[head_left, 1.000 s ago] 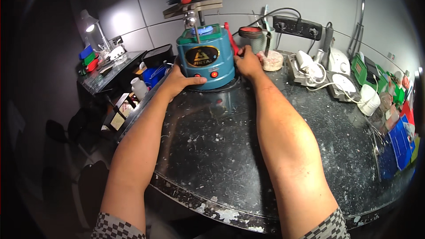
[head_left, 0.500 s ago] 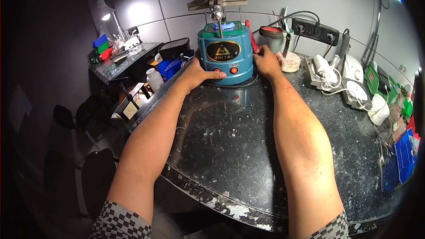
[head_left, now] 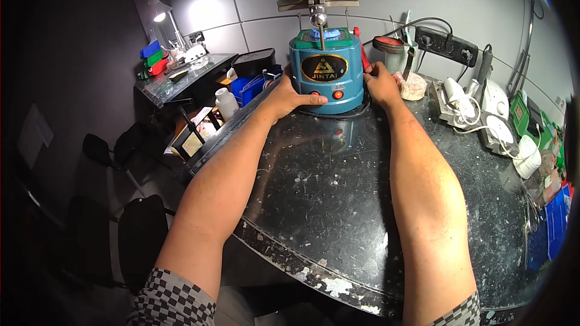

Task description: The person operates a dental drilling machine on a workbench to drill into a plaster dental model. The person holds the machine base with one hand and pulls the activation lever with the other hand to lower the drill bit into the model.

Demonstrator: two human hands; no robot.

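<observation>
Cupping the lower left side of the blue machine (head_left: 329, 87), upright toward the far side of the black table (head_left: 326, 187), with the left hand (head_left: 290, 98) spread; curling the right hand (head_left: 382, 86) beside the red lever (head_left: 365, 59); cannot tell whether pinching it.

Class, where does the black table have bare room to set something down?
The widest bare patch on the table is between the left forearm and right forearm, from the blue machine to the chipped near edge. Another lies right of the right forearm, bordered by white appliances and a blue tray. Crowded: from the right hand past the pale block to those appliances.
</observation>
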